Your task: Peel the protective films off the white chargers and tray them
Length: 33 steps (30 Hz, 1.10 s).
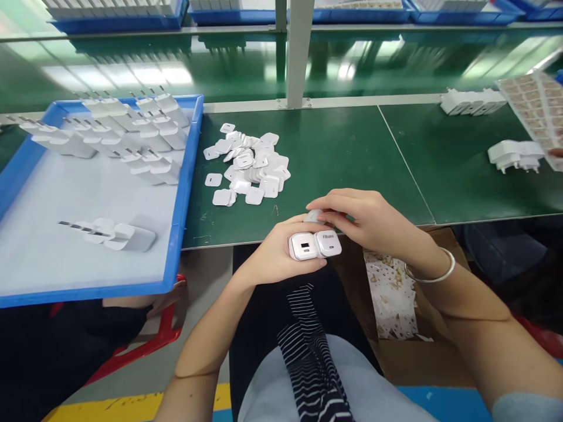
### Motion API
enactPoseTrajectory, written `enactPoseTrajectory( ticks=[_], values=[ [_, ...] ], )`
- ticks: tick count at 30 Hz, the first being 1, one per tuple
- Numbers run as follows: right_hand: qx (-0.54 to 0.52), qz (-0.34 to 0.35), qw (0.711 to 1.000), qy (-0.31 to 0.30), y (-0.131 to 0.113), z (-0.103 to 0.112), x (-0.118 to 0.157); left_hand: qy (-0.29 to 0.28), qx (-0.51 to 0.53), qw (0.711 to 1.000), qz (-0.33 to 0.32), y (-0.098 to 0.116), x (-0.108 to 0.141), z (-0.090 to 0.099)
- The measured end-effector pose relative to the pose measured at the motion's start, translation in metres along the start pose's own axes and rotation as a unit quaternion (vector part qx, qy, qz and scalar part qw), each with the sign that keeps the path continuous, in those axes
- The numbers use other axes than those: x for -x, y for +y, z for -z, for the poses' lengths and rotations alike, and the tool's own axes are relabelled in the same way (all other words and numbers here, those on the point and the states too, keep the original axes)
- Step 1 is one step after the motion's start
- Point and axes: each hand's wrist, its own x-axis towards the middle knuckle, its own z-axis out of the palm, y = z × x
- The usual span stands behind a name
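Observation:
My left hand [271, 252] is wrapped round two white plug chargers side by side, their port ends facing up. One charger [302, 247] shows a dark rectangular opening and a small slot. On the other charger [328, 243] sits a face with grey lettering and one slot. Just above them, my right hand [372, 218] pinches a small white cover plate [314, 216] between thumb and fingers, close to the left fingers. A heap of similar white cover plates [253, 167] lies on the green bench [343, 152] beyond my hands.
To the left, a blue-rimmed tray [169, 258] holds several white chargers [152, 138] with pins. More chargers [515, 155] stand at the right, near a sheet of labels [534, 108] and another person's fingertips. A metal post [299, 55] rises behind; a cardboard box [422, 360] sits below the bench.

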Motion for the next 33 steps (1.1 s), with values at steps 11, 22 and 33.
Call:
enactPoseTrajectory(
  ticks=[11,22,33],
  values=[
    [0.035,-0.038,0.999,-0.015,0.001,0.001,0.003,-0.004,0.003,1.0,0.007,-0.003,0.0,-0.003],
    [-0.018,-0.024,0.986,0.161,-0.002,0.014,0.005,0.01,0.003,1.0,-0.017,-0.006,-0.005,-0.004],
    [-0.451,-0.218,0.824,0.263,-0.036,-0.023,0.047,0.21,-0.152,0.951,-0.168,-0.001,-0.005,-0.025]
  ],
)
